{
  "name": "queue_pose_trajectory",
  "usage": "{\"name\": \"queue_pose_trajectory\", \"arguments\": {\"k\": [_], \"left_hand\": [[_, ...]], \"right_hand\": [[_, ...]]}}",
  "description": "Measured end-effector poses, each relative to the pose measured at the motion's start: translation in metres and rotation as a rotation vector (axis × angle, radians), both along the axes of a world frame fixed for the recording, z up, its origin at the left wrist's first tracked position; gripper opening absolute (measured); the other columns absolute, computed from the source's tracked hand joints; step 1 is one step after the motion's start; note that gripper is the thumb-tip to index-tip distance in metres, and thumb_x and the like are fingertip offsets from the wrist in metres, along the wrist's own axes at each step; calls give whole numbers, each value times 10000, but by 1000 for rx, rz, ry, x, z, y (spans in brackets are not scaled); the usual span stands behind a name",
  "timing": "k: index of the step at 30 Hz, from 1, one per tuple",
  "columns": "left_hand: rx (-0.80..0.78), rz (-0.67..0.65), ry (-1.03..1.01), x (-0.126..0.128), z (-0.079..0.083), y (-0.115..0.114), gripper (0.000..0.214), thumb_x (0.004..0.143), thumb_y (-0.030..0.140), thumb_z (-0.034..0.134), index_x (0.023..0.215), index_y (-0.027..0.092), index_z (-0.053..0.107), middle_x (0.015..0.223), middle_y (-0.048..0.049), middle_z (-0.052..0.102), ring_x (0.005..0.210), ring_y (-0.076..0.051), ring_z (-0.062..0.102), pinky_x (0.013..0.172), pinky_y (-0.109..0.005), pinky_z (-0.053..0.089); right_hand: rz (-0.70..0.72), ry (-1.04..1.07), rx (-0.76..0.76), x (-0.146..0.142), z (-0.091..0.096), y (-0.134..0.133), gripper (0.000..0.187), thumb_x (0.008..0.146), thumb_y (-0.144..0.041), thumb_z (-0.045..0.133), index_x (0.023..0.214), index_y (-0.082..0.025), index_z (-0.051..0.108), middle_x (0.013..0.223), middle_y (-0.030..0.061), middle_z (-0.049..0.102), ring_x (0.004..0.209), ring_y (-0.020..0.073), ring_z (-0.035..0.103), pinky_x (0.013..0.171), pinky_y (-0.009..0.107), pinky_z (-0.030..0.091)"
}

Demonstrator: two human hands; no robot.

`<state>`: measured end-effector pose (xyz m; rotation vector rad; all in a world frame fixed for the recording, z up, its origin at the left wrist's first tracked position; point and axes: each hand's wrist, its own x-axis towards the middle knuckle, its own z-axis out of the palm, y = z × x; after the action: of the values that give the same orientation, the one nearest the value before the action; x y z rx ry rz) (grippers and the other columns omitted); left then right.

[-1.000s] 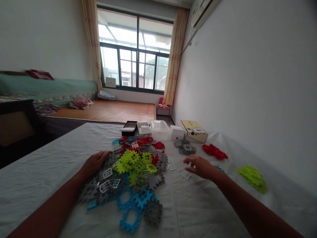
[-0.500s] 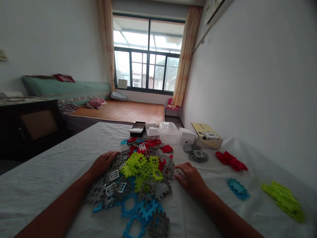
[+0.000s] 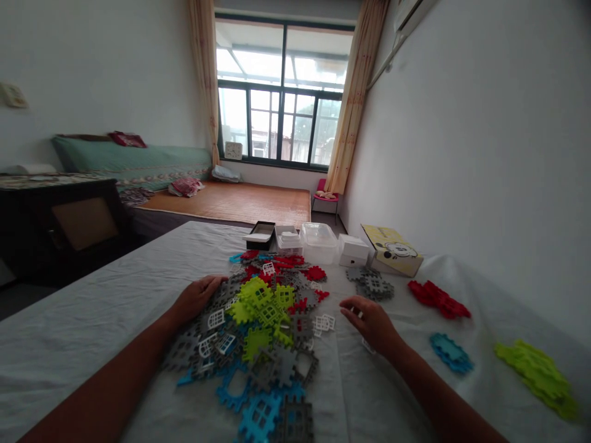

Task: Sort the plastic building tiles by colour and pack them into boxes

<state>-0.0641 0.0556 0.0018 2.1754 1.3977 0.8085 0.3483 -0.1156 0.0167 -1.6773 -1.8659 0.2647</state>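
Observation:
A heap of interlocking plastic building pieces lies on the cloth: lime-green pieces (image 3: 252, 298) on top, grey pieces (image 3: 277, 366) around them, blue pieces (image 3: 259, 415) in front and red pieces (image 3: 316, 273) behind. My left hand (image 3: 199, 298) rests against the heap's left edge, its fingers stretched over grey pieces. Right of the heap, my right hand (image 3: 369, 320) hovers over the cloth, thumb and fingers apart, nothing seen between them. A white piece (image 3: 368, 346) shows partly beneath it. White window-shaped pieces (image 3: 324, 323) lie between the heap and that hand.
Sorted piles lie to the right: grey (image 3: 370, 284), red (image 3: 438, 299), blue (image 3: 452, 352) and lime-green (image 3: 535, 378). Along the back stand a black box (image 3: 260, 235), clear plastic containers (image 3: 318, 243), a white box (image 3: 353, 250) and a yellow cartoon box (image 3: 392, 249).
My right hand has drawn back rightward from the heap, uncovering white window pieces at its edge. Grey, green and blue pieces at the front have shifted. The left hand stays by the heap.

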Motion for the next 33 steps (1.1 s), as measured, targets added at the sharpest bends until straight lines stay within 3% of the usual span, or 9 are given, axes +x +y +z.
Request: {"name": "queue_pose_trajectory", "arguments": {"k": [4, 6, 11, 16, 21, 27, 33], "left_hand": [[8, 3, 8, 0, -2, 0, 578, 839, 608, 330, 1097, 209, 660, 1147, -25, 668, 1095, -225, 571, 954, -264, 399], [5, 4, 11, 0, -2, 0, 579, 839, 607, 329, 1096, 208, 660, 1151, -28, 667, 1096, -227, 569, 958, -266, 397], [2, 9, 13, 1, 0, -1, 601, 826, 625, 325, 1081, 203, 667, 1146, -37, 670, 1092, -234, 572, 959, -274, 401], [4, 18, 23, 1, 2, -1, 592, 820, 626, 336, 1079, 211, 669, 1133, -28, 676, 1079, -233, 582, 947, -276, 412], [3, 11, 37, 2, 4, -2, 567, 835, 603, 340, 1106, 217, 656, 1147, -22, 669, 1092, -231, 578, 953, -284, 411], [13, 7, 39, 0, 3, 0, 571, 821, 617, 353, 1100, 228, 665, 1122, -11, 682, 1073, -236, 590, 926, -270, 433], [14, 22, 55, 0, 3, -1, 559, 821, 607, 351, 1075, 224, 671, 1110, -7, 685, 1068, -239, 596, 926, -275, 437]], "right_hand": [[44, -134, -27, -4, -6, -6, 337, 806, -418, 579, 1086, -238, 631, 1083, 78, 621, 967, 213, 576, 850, 327, 458], [65, -185, -32, -16, -7, -7, 309, 804, -397, 579, 1062, -240, 641, 1093, 83, 615, 1061, 235, 530, 898, 343, 430], [4, -48, -97, -20, -6, -6, 204, 780, -317, 577, 943, -204, 625, 883, 52, 661, 815, 184, 605, 744, 280, 459], [-4, 47, -128, 24, 3, -3, 266, 825, -389, 494, 894, -189, 656, 783, 37, 683, 726, 174, 614, 694, 274, 449], [-82, -56, -159, 58, 18, -9, 309, 764, -440, 571, 913, -185, 662, 849, 53, 673, 713, 171, 593, 686, 290, 446], [157, -5, -450, 58, 23, -24, 259, 585, -311, 748, 801, -206, 651, 702, -27, 627, 637, 128, 565, 548, 199, 400], [192, -33, -433, 51, 22, -27, 227, 571, -217, 733, 776, -204, 635, 753, -30, 593, 670, 120, 550, 574, 191, 400]]}}
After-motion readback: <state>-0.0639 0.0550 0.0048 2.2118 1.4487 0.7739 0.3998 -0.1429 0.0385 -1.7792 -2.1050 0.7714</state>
